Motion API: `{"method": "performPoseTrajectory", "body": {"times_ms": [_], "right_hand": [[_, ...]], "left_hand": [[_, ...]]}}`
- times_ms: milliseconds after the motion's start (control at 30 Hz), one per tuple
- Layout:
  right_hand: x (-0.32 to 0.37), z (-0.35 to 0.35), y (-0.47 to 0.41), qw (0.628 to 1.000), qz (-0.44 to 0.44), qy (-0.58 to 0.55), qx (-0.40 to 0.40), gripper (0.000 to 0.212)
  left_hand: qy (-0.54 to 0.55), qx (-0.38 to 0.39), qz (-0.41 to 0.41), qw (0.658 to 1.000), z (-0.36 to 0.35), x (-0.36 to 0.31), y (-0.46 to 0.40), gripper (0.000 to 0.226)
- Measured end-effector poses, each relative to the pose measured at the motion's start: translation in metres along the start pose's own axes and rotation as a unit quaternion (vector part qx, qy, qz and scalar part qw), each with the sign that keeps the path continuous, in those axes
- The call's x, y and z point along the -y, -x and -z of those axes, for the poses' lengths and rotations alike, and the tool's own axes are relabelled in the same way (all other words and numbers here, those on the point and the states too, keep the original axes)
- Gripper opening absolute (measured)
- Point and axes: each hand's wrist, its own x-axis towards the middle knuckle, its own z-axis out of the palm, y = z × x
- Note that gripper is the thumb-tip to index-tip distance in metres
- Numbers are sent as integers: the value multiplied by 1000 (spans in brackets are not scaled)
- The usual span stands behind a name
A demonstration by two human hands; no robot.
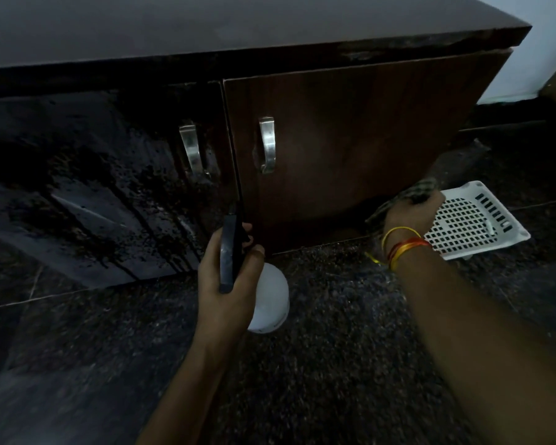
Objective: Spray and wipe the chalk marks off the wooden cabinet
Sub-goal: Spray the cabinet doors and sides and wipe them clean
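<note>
Wooden cabinet (360,130): brown matt door; the door left of it is glossy, dark and wet-streaked. Handles (267,144): brushed metal. Basket (472,220), right of the cabinet: white perforated plastic. Cloth (408,197): checked woven fabric. Floor (334,348): speckled polished stone.

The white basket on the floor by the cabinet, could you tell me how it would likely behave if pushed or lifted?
The basket looks like thin perforated plastic, so it is probably light and fairly stiff. Lying low and wide on the smooth floor, it would likely slide rather than tip. Its open walls may flex slightly.
</note>
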Motion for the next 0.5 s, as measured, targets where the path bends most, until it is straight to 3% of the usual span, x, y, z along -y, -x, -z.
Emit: {"method": "performPoseTrajectory", "body": {"times_ms": [167, 300, 433, 500], "right_hand": [[-31, -19, 10, 998, -60, 8, 31, 43], [-54, -37, 43, 960, -191, 46, 201, 55], [-30, -42, 107, 974, -204, 16, 99, 38], [-11, -42, 135, 980, -161, 6, 113, 37]], "left_hand": [[-16, -17, 16, 1000, 12, 4, -3, 24], [-22, -29, 15, 999, 21, 4, -6, 20], [-19, -42, 31, 998, 28, 6, -5, 32], [-18, -47, 27, 998, 31, 6, -4, 31]]}}
